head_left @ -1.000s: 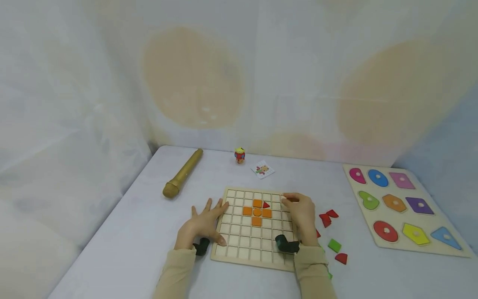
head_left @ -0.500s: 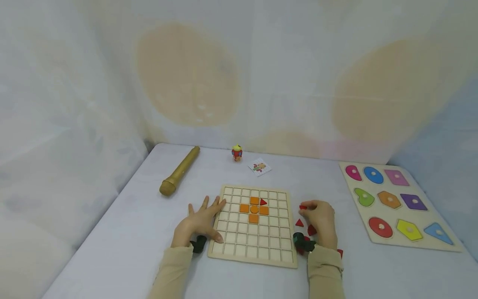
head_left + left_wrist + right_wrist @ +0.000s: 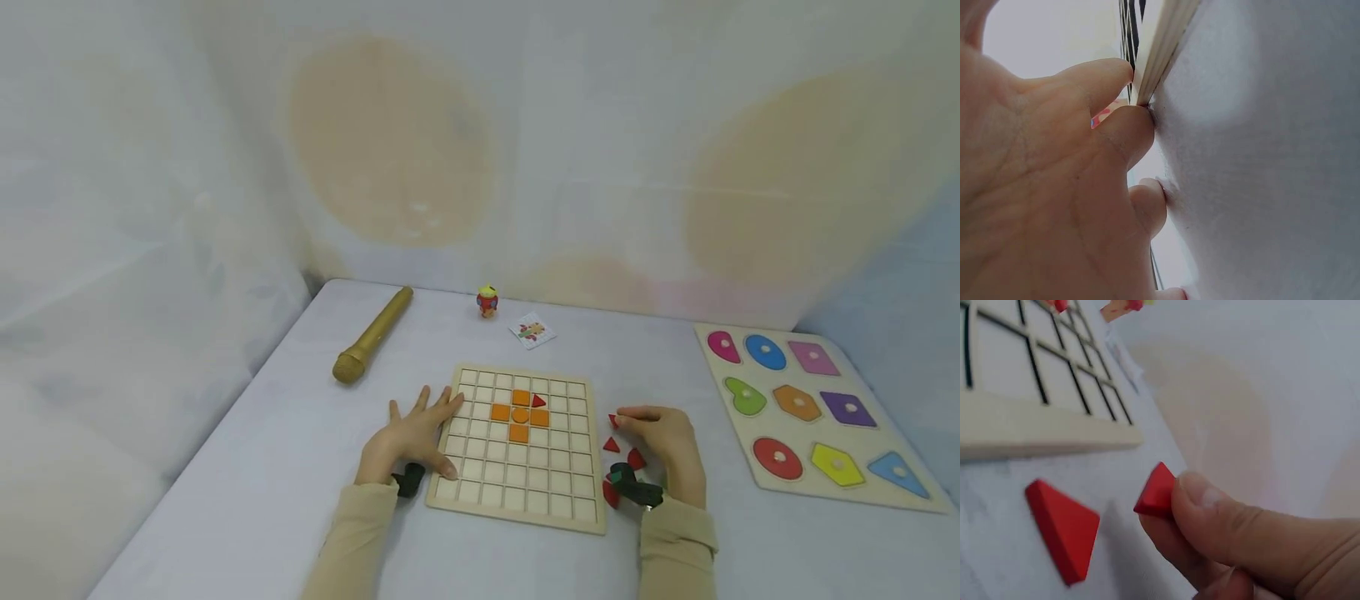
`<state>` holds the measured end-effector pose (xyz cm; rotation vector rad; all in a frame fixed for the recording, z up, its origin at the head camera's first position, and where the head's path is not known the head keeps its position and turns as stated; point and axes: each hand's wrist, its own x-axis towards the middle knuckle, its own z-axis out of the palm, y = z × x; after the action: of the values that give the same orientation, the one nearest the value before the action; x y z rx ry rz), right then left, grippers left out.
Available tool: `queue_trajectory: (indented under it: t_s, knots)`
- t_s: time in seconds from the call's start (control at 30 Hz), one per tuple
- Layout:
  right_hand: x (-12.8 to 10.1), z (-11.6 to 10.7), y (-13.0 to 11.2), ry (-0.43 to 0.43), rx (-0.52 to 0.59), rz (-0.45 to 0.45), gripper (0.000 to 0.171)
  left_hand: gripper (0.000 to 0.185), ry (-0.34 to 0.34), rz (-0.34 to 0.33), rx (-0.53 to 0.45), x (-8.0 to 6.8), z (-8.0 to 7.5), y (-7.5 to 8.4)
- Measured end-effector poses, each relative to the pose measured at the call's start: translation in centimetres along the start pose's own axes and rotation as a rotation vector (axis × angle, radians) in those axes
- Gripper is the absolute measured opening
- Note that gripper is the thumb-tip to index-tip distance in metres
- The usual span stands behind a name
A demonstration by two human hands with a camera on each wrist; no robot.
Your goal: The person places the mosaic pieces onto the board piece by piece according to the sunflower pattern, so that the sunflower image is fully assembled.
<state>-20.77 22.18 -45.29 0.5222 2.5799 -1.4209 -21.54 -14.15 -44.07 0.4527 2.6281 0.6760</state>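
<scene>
Since a second ago the right hand (image 3: 663, 442) has left the grid board (image 3: 525, 446) and now sits on the table (image 3: 262, 467) just off the board's right edge, pinching a small red triangle piece (image 3: 1156, 490) between thumb and fingertip. Piece is lifted just clear of the surface, near the board's right edge, about mid-way along it. A second red triangle (image 3: 1063, 528) lies flat on the table just beside it; two more red pieces lie close to the wrist.

Left hand (image 3: 412, 437) unchanged: fingers spread flat, pressing on the board's left edge, thumb tip on the board's near-left cells.

Board contents: four orange squares (image 3: 501, 412) round an orange circle (image 3: 521, 415), forming a cross; one red triangle (image 3: 537, 401) in the cell at the cross's far-right. Other cells bare wood.

Far-left of table: gold microphone (image 3: 371, 336). Far edge, centre: small toy figure (image 3: 487, 302) and a pattern card (image 3: 532, 330). Right edge: shape puzzle tray (image 3: 813, 492), all nine coloured shapes seated in their slots.
</scene>
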Motion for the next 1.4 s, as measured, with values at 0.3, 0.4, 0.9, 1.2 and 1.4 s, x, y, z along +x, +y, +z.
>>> queue_trajectory:
  t_s: [0.3,0.4,0.9,1.2,1.4]
  knots:
    - [-0.6,0.9,-1.6,-0.135,-0.003,-0.023,0.044,0.117,-0.014,0.000,-0.003,0.1,0.1,0.2]
    - [-0.9,2.6,-2.9,-0.148,-0.044,-0.057,0.037,0.118,-0.006,-0.012,0.000,-0.2,0.1,-0.2]
    - [-2.6,7.1,-6.6,-0.132,-0.208,-0.202,0.017,0.118,-0.012,-0.005,-0.002,-0.1,-0.2,0.1]
    - [-2.1,7.4,-6.3,-0.092,-0.204,-0.200,0.014,0.118,-0.009,-0.016,-0.022,0.1,-0.2,0.5]
    - [-2.2,7.6,-6.2,-0.077,-0.201,-0.205,0.017,0.118,-0.013,-0.018,-0.020,-0.2,-0.1,0.4]
